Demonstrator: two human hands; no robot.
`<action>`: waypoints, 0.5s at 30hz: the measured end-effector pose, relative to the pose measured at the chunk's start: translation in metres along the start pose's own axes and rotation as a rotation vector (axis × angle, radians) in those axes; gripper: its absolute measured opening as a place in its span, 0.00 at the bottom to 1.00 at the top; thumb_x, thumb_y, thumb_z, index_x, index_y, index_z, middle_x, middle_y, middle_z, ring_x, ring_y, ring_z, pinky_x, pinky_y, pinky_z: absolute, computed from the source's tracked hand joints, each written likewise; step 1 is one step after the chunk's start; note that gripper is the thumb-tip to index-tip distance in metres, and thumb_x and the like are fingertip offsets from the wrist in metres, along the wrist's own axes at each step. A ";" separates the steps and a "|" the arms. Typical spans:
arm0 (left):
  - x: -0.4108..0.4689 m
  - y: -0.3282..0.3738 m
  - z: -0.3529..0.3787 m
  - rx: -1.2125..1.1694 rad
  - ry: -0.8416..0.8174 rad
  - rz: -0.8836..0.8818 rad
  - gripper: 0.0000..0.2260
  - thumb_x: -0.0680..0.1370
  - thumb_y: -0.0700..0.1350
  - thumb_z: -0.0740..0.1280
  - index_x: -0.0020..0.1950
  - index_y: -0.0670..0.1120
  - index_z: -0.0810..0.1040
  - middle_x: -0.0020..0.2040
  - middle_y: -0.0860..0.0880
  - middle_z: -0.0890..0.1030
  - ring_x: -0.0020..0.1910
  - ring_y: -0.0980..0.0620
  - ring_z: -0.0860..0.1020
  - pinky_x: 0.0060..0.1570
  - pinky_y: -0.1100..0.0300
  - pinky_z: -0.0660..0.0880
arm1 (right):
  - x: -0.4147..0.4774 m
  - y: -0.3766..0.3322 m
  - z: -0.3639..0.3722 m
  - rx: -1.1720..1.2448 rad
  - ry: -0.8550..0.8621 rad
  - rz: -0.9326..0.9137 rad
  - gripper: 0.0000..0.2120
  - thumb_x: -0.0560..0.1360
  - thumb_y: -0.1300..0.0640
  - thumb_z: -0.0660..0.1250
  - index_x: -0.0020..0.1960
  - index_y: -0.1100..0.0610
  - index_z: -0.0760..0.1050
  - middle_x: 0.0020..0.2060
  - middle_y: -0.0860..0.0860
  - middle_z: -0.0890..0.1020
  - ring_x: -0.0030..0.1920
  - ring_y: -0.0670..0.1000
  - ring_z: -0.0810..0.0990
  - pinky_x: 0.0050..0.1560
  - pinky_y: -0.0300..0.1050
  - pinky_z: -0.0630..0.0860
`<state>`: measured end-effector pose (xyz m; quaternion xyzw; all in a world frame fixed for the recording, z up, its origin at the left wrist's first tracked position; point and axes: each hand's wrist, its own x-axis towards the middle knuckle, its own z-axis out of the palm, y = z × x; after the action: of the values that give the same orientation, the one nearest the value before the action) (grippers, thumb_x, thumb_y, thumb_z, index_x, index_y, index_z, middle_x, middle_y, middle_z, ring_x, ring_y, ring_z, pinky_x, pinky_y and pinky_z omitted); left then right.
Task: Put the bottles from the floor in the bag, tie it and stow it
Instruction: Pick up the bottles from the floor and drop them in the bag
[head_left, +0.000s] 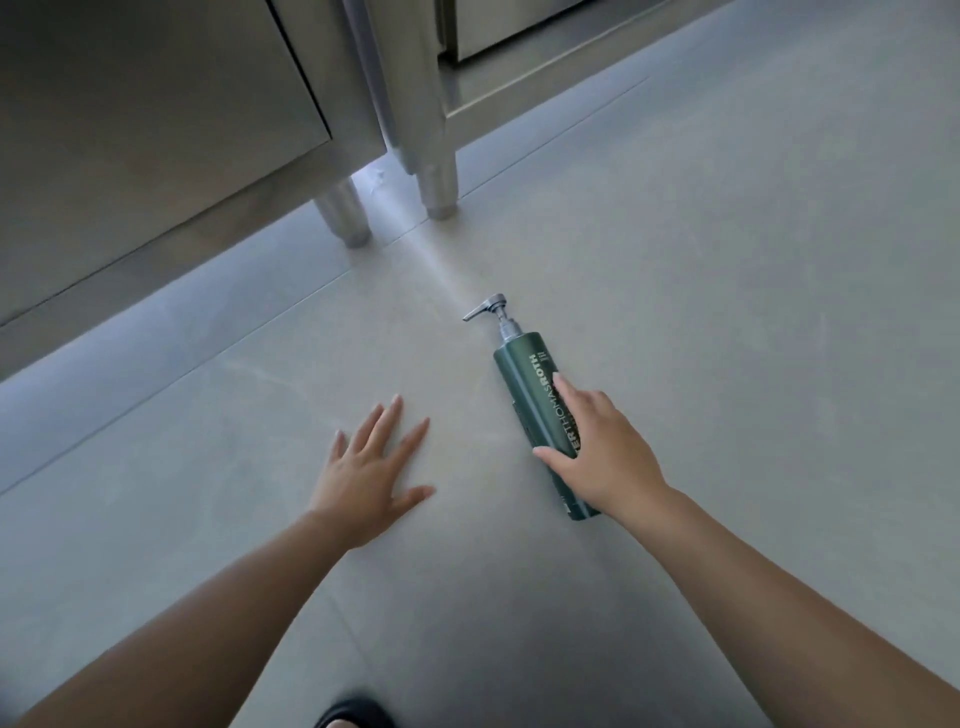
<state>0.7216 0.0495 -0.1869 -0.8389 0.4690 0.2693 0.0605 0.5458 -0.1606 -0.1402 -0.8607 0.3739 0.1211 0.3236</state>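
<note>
A dark green pump bottle (524, 384) with a silver pump head lies on its side on the grey floor, pump pointing away from me. My right hand (597, 452) rests over its lower half, fingers and thumb wrapped around the body. My left hand (369, 473) hovers flat over the floor to the left of the bottle, fingers spread, holding nothing. No bag is in view.
Stainless steel cabinets (156, 130) stand at the back left on round metal legs (345, 213), with a second unit (519, 57) behind. A dark shoe tip (353, 714) shows at the bottom edge. Grey tiled floor (727, 260) stretches to the right.
</note>
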 end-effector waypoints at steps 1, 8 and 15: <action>0.000 -0.001 0.002 0.011 0.005 0.002 0.35 0.74 0.69 0.52 0.75 0.60 0.41 0.78 0.49 0.38 0.77 0.48 0.41 0.73 0.44 0.50 | -0.001 0.000 0.001 0.007 -0.007 0.002 0.39 0.71 0.45 0.68 0.75 0.44 0.50 0.63 0.50 0.68 0.58 0.53 0.73 0.49 0.47 0.74; 0.001 -0.001 0.011 0.006 0.069 0.000 0.36 0.71 0.72 0.48 0.76 0.59 0.47 0.79 0.48 0.43 0.78 0.46 0.45 0.71 0.39 0.52 | 0.009 0.003 0.012 0.095 0.041 -0.007 0.39 0.71 0.46 0.68 0.75 0.43 0.50 0.62 0.49 0.72 0.56 0.51 0.75 0.47 0.41 0.68; -0.025 0.013 -0.067 -0.072 -0.026 -0.118 0.35 0.73 0.70 0.52 0.76 0.60 0.45 0.79 0.50 0.41 0.78 0.47 0.44 0.71 0.36 0.49 | -0.007 -0.039 -0.026 0.238 0.015 -0.062 0.36 0.72 0.49 0.68 0.74 0.42 0.53 0.65 0.46 0.71 0.59 0.46 0.72 0.53 0.37 0.65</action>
<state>0.7274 0.0375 -0.1154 -0.8631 0.4080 0.2929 0.0524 0.5683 -0.1539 -0.0991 -0.8281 0.3613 0.0596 0.4244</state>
